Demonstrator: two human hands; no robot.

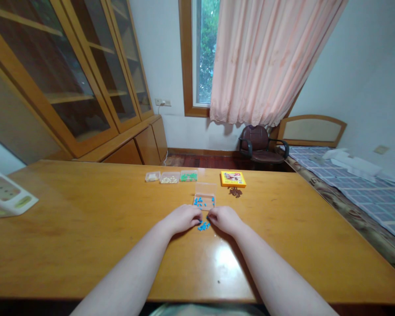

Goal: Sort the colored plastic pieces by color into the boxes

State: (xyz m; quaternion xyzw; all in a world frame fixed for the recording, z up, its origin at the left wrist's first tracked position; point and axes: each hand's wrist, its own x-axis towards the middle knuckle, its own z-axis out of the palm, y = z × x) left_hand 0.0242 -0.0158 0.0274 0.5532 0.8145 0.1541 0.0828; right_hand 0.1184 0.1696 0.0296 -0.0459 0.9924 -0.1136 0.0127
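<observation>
A small pile of blue pieces point(203, 226) lies on the wooden table, too small to name more exactly. My left hand point(188, 217) is at the pile's left, its fingers pinched together with a bit of blue at the tips. On the right, my right hand point(224, 218) is also closed in a pinch, a small dark bluish spot at its fingertips. Just beyond both hands stands a clear plastic box point(204, 209) with its lid point(206, 188) raised at the back. Several blue pieces are scattered inside it, mostly toward the left.
Farther back on the table point(85, 228) are a box of green pieces point(188, 176), a box of pale pieces point(170, 178) and a smaller clear box point(152, 177). A yellow flat box point(233, 179) lies behind brown pieces point(235, 192). A white object point(9, 195) stands left.
</observation>
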